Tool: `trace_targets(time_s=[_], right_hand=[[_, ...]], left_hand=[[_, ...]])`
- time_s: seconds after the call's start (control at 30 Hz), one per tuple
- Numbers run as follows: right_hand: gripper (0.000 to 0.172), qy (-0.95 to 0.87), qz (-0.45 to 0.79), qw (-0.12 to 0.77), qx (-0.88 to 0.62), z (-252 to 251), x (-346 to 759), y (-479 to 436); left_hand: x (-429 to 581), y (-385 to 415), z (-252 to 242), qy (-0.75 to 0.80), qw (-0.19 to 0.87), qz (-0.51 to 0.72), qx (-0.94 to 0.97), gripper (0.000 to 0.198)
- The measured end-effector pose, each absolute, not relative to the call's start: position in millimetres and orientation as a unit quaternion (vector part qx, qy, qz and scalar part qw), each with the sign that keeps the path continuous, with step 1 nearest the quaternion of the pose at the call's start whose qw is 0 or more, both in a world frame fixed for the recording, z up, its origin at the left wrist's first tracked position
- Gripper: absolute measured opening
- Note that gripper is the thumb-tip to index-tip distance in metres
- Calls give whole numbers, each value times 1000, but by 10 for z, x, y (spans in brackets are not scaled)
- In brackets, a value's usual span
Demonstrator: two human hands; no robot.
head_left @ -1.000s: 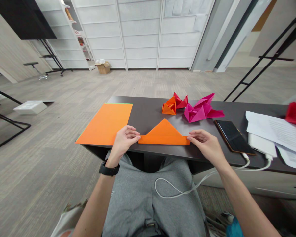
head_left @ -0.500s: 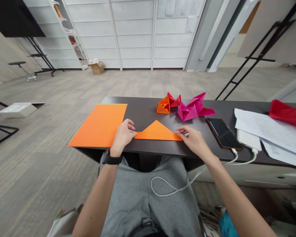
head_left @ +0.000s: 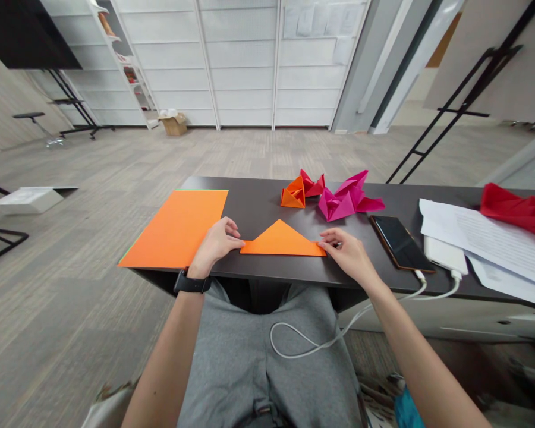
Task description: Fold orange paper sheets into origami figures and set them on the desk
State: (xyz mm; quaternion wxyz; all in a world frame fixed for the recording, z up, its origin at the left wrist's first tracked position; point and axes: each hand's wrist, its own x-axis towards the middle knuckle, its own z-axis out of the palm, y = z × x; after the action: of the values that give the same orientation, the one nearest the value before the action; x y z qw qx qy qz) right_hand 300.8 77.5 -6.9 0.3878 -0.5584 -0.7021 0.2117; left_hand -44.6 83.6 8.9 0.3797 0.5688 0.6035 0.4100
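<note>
A folded piece of orange origami paper [head_left: 282,240] lies flat on the dark table [head_left: 254,205], with a triangular peak in the middle and a straight strip along the near edge. At its left end, my left hand [head_left: 217,242] pinches the tip between thumb and finger. My right hand [head_left: 344,248] grips the opposite end the same way, its other fingers curled. Close beside my left hand is a stack of square orange sheets [head_left: 178,229] with a thin green edge showing.
Folded orange [head_left: 293,193], red [head_left: 312,185] and magenta [head_left: 348,198] paper pieces stand at the table's far edge. To the right are a phone [head_left: 401,242], a white power bank [head_left: 446,254] with cables, printed sheets [head_left: 494,235] and red paper [head_left: 517,209].
The view has shifted slightly. Both hands stay at the two ends of the folded orange paper, which keeps its shape.
</note>
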Motion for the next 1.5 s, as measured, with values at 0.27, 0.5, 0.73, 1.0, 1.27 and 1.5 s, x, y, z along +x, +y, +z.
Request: trace_targets(time_s=[0.27,0.5,0.73,1.0,1.27,1.5], right_hand=[[24,-688,243,384,-565,-75,3021,790],[37,-616,363,479,-510,2,3019,726],[40,-582,417,506,-481,46,3014,681],[38,-598,398,490,-493,-26,3037,723],[23,-715,241,412,-510,31,2987,702],[20,-790,64,397,-462,112,2912,559]], left_hand=[[-421,834,161,606,405,405,552,40],[-464,743,64,511,461,489,536,44],[-525,702,59,501,489,517,493,51],[-503,713,73,506,487,535,470,49],[-479,715,11,497,434,546,516,45],[-455,598,36,444,322,586,596,28]])
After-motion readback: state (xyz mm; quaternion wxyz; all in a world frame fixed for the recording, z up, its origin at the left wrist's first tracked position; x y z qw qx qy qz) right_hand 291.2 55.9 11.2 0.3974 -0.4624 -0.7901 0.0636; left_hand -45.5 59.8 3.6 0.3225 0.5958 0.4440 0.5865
